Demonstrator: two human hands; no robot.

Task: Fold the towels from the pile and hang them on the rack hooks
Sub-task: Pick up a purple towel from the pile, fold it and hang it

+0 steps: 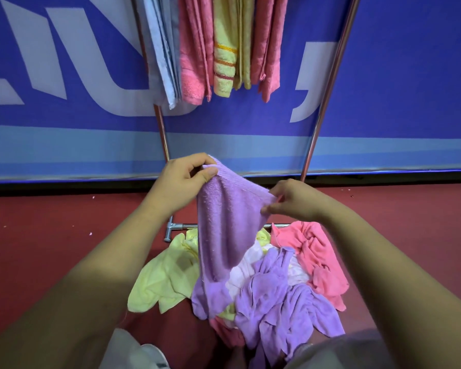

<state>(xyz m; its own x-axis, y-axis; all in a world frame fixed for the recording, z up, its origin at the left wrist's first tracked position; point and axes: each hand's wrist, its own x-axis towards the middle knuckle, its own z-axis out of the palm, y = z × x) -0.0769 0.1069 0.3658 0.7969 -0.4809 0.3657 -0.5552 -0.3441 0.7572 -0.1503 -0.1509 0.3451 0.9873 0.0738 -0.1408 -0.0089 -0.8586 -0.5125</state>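
Observation:
A purple towel (224,230) hangs lifted above the pile, held by its top edge. My left hand (184,179) pinches its upper left corner. My right hand (290,201) pinches the upper right corner a little lower. Its bottom end still touches the pile (277,283) of crumpled yellow, purple, white and pink towels on the red floor. Behind stands the metal rack (328,83). On it hang folded towels: a light blue one (163,51), a pink one (193,49), a yellow striped one (228,46) and another pink one (270,43). The hooks are out of view.
The rack's base bar (181,226) lies on the red floor (51,235) just behind the pile. A blue banner wall (410,75) with white lettering stands right behind the rack. My knees fill the lower edge.

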